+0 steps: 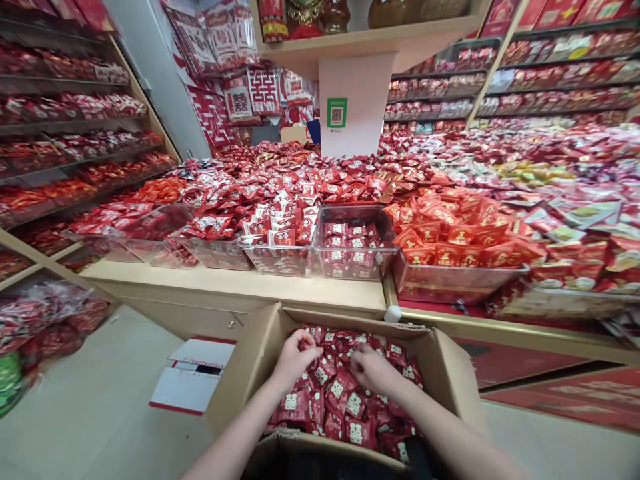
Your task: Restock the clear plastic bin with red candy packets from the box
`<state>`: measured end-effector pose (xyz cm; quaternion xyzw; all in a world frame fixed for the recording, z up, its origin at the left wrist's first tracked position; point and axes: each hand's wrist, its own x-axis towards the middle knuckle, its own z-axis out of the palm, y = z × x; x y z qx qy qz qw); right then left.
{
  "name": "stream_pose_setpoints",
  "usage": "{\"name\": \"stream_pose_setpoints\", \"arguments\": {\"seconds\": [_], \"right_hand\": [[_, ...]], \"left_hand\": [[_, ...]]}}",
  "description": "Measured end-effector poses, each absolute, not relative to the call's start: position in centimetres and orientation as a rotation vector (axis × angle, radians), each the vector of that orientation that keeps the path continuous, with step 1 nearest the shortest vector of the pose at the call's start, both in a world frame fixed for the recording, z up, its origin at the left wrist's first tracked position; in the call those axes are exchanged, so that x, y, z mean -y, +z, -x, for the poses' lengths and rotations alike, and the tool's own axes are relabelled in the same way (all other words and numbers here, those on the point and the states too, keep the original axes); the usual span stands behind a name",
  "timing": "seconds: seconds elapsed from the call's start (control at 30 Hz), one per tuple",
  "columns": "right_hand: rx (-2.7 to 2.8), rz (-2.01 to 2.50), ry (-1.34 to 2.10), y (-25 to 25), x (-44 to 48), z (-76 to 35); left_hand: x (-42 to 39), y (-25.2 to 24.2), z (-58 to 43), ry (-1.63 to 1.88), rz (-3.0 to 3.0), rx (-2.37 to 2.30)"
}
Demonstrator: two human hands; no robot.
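An open cardboard box [450, 363] stands in front of me, filled with small dark red candy packets [340, 393] with white double-happiness print. Both my hands reach into it, over the packets. My left hand [296, 358] is at the box's left side with its fingers curled and thumb bent in; what they pinch, if anything, is hidden. My right hand [374, 369] is right of the middle, its fingers closed downward among the packets and slightly blurred. On the counter beyond, a clear plastic bin [353, 270] holds similar dark red packets, at a lower level than neighbouring bins.
Behind the box runs a pale counter [220, 283] lined with bins of wrapped sweets. An orange-red packet bin [450, 283] stands right of the clear one. A flattened white carton [187, 387] lies on the floor at left. Stocked shelves [65, 123] rise at both sides.
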<state>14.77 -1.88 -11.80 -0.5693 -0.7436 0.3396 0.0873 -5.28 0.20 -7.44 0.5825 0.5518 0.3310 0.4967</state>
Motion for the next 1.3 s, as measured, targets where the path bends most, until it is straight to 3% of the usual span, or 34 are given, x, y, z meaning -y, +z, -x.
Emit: {"name": "stream_pose_setpoints", "arguments": {"seconds": [0.1,0.23,0.33,0.43,0.6,0.83,1.07,1.3], "right_hand": [[1.953,1.673,0.908,-11.0,1.1,-15.7],[1.386,1.373,1.167,-7.9,1.3,-16.2],[1.268,1.108,1.268,-4.9,2.8,-15.5],[1.328,0.982,1.265,-2.6,4.4,-14.4],[0.925,1.076,1.294,-1.8,4.9,-13.6],[0.945,1.122,1.411,-1.7,4.5,-14.5],[1.24,1.202,1.269,-1.9,4.2,-15.3],[0.878,1.073,1.409,-1.6,4.4,-12.0]], "left_hand": [[-0.3,-6.5,4.9,0.858,-1.19,-1.276],[0.3,-4.9,3.4,0.767,-1.014,-1.163],[1.0,-3.6,1.9,0.698,-0.963,-1.079],[1.5,-2.4,0.9,0.787,-1.071,-1.037],[2.0,-1.2,0.7,0.933,-1.343,-0.979],[2.0,-0.7,0.5,0.95,-1.222,-1.01],[1.3,-0.7,1.4,0.776,-1.423,-1.012],[2.6,-1.6,0.0,1.044,-0.732,-1.045]]}}
